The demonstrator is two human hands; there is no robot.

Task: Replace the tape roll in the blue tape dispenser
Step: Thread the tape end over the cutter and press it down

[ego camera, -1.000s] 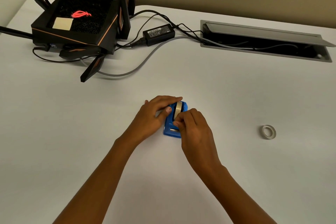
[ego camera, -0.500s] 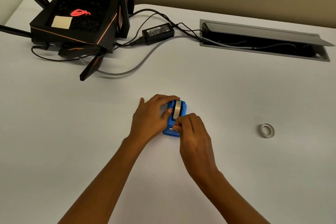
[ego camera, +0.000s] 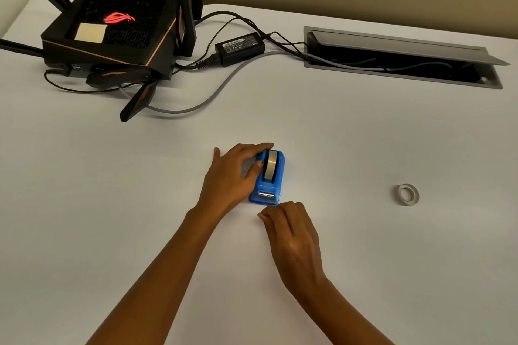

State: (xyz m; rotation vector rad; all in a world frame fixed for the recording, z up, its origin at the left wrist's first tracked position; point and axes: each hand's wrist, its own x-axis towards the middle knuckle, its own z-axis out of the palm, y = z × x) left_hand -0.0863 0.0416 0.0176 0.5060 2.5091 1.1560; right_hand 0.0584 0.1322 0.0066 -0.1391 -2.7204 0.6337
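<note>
The blue tape dispenser (ego camera: 268,179) stands on the white table near the middle, with a pale tape roll (ego camera: 270,166) seated upright in it and its metal cutter toward me. My left hand (ego camera: 233,173) grips the dispenser's left side, the index finger over its far end and the thumb against the roll's side. My right hand (ego camera: 291,232) rests just in front of the dispenser, off it, fingers curled with fingertips pinched together; nothing visible between them. A thin, nearly used-up tape ring (ego camera: 408,194) lies flat on the table far to the right.
A black router with antennas (ego camera: 112,36) sits at the back left, with a power brick (ego camera: 239,46) and cables trailing toward an open cable hatch (ego camera: 403,59) at the back right. White table surface (ego camera: 112,204) surrounds the hands.
My right hand has drawn back toward me from the dispenser's cutter end and now lies clear of it. The left hand keeps its hold; the dispenser has not moved.
</note>
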